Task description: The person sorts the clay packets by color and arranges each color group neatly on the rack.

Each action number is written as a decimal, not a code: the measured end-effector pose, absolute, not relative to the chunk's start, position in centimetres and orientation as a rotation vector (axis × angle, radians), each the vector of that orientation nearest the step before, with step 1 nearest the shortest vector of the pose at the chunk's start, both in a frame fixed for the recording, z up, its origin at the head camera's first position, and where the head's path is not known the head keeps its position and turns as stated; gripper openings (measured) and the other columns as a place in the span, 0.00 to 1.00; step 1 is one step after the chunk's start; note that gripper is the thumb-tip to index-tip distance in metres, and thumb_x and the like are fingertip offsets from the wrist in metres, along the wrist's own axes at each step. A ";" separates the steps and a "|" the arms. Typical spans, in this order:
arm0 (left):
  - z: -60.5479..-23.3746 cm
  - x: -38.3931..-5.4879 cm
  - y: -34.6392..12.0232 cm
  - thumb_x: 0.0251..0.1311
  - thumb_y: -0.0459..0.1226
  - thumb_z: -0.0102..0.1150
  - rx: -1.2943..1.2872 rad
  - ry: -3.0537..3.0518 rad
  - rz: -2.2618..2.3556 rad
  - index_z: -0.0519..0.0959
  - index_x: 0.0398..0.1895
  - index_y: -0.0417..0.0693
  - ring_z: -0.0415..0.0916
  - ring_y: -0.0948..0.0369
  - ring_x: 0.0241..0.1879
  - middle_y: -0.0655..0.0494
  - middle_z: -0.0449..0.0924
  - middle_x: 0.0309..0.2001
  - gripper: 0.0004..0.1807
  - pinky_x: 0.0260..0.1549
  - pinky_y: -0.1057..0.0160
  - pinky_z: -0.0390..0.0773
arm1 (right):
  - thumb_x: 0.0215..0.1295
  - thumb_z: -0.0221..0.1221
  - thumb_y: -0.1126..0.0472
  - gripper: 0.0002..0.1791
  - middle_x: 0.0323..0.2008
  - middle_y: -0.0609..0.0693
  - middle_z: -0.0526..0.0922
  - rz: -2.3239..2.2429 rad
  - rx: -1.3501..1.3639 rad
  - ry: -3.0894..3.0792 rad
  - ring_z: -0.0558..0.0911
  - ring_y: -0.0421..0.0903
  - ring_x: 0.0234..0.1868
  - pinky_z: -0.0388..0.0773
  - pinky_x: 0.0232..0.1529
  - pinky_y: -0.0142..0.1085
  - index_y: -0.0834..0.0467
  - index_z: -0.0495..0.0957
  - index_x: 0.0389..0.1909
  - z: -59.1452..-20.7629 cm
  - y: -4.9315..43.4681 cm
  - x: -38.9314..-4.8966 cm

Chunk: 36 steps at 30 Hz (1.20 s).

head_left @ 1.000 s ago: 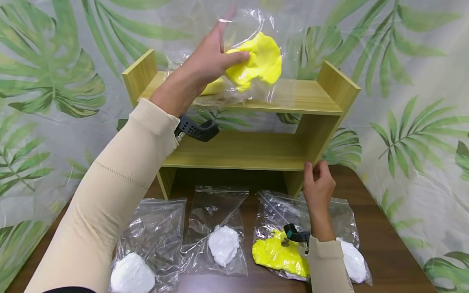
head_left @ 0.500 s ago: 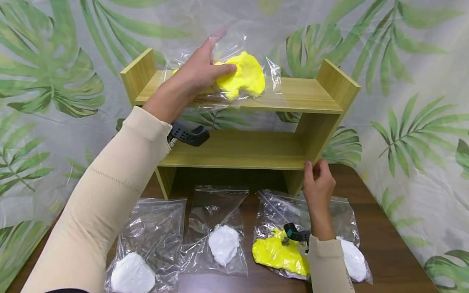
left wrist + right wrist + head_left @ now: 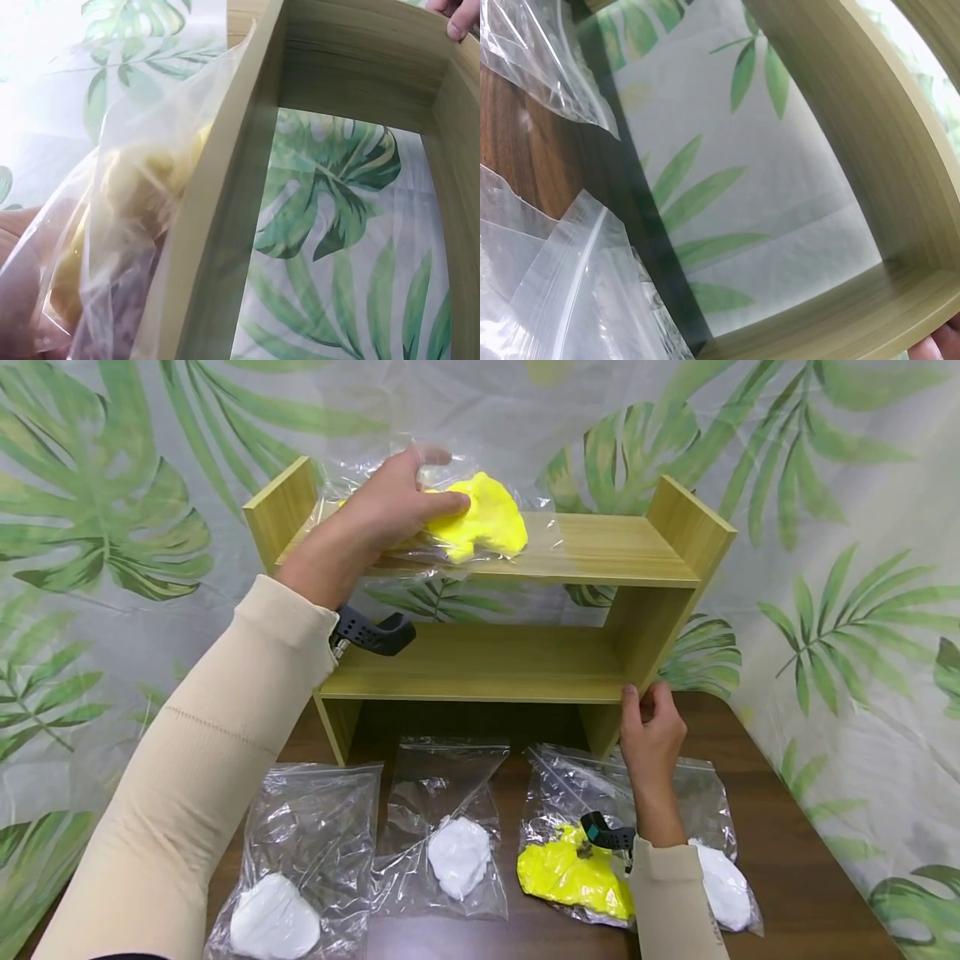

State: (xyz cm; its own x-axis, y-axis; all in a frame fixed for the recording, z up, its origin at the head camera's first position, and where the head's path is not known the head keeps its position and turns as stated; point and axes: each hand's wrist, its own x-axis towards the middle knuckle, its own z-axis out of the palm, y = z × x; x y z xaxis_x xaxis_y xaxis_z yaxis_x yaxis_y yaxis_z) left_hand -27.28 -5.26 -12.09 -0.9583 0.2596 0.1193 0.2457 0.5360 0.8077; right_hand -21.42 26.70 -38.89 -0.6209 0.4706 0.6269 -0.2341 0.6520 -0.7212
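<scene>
My left hand grips a clear plastic bag of yellow clay at the left part of the wooden shelf's top board. The thumb lies over the yellow lump; the other fingers are partly behind the film. More yellow shows under the hand, and I cannot tell whether it is a second bag. In the left wrist view the bagged clay sits against the board's edge. My right hand pinches the shelf's right side panel, near the middle board; its fingertips show in the right wrist view's lower corner.
Along the brown table, before the shelf, lie a bag of white clay at left, another white one, a yellow one, and a further white one partly behind my right sleeve. A leaf-print cloth hangs behind.
My left hand has lowered the bag of yellow clay and moved it left, from above the top board down onto or just over it. The right hand keeps its place on the shelf.
</scene>
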 end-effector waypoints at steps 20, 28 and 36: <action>-12.3 -27.8 -3.6 0.60 0.56 0.58 0.456 3.081 0.931 0.74 0.60 0.51 0.68 0.61 0.51 0.56 0.73 0.56 0.29 0.50 0.64 0.69 | 0.67 0.57 0.55 0.12 0.26 0.55 0.79 1.049 -0.178 -2.005 0.74 0.40 0.28 0.67 0.30 0.29 0.62 0.75 0.33 -38.9 26.3 -21.2; -12.3 -27.9 -4.1 0.59 0.58 0.59 0.458 3.117 0.872 0.76 0.60 0.50 0.71 0.61 0.52 0.56 0.74 0.60 0.31 0.53 0.63 0.69 | 0.67 0.56 0.53 0.13 0.27 0.55 0.80 1.059 -0.190 -2.014 0.75 0.43 0.29 0.67 0.31 0.31 0.61 0.75 0.33 -39.0 26.1 -21.2; -12.4 -27.9 -4.4 0.55 0.61 0.59 0.362 3.221 0.774 0.79 0.50 0.50 0.71 0.56 0.55 0.57 0.78 0.52 0.30 0.57 0.57 0.65 | 0.67 0.56 0.53 0.13 0.26 0.55 0.80 1.064 -0.192 -2.010 0.75 0.43 0.29 0.67 0.31 0.31 0.61 0.75 0.33 -38.9 26.1 -21.3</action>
